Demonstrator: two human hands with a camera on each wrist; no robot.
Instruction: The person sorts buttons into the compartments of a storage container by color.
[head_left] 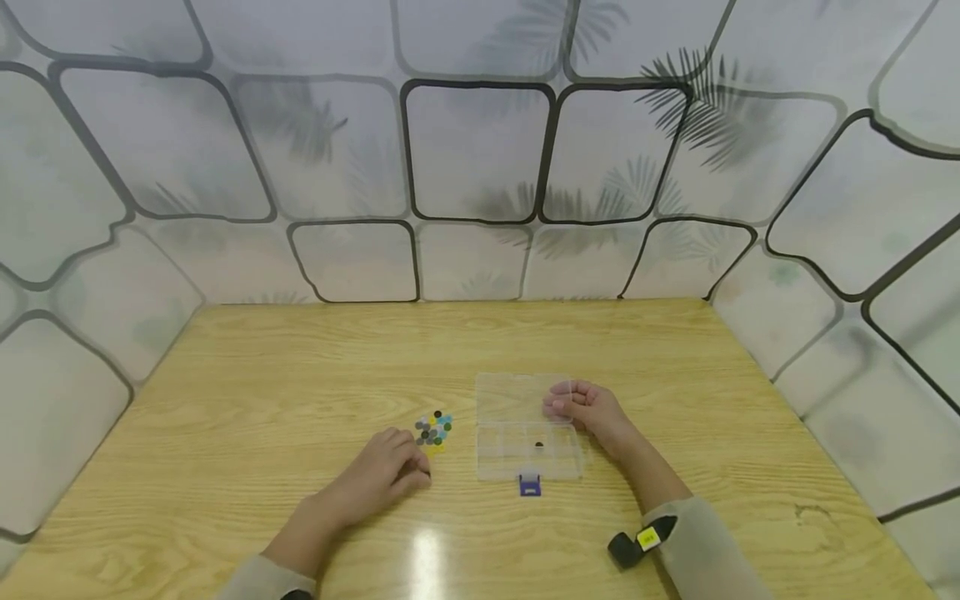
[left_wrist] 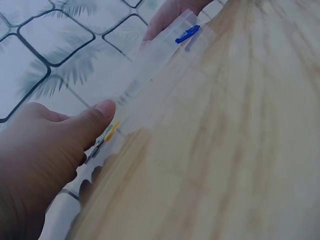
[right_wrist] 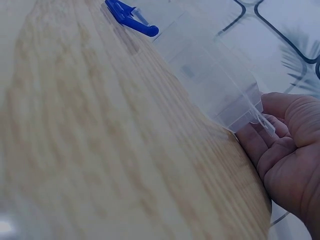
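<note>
A clear plastic compartment box (head_left: 491,467) lies with its lid (head_left: 510,396) folded back and its blue latch (head_left: 530,485) toward me. One small dark disc (head_left: 538,445) sits inside it. My right hand (head_left: 596,417) holds the box at its right side near the lid; curled fingers show beside the box end (right_wrist: 240,112) in the right wrist view. Left of the box is a group of small coloured discs (head_left: 433,435). My left hand (head_left: 378,471) is right beside them, thumb and index finger pinching what looks like a small dark disc, mostly hidden.
The wood-grain table (head_left: 300,358) meets a patterned backdrop (head_left: 480,150) at the back and both sides. A black wrist camera (head_left: 626,550) is strapped to the right sleeve. Light glares off the table in front of the box.
</note>
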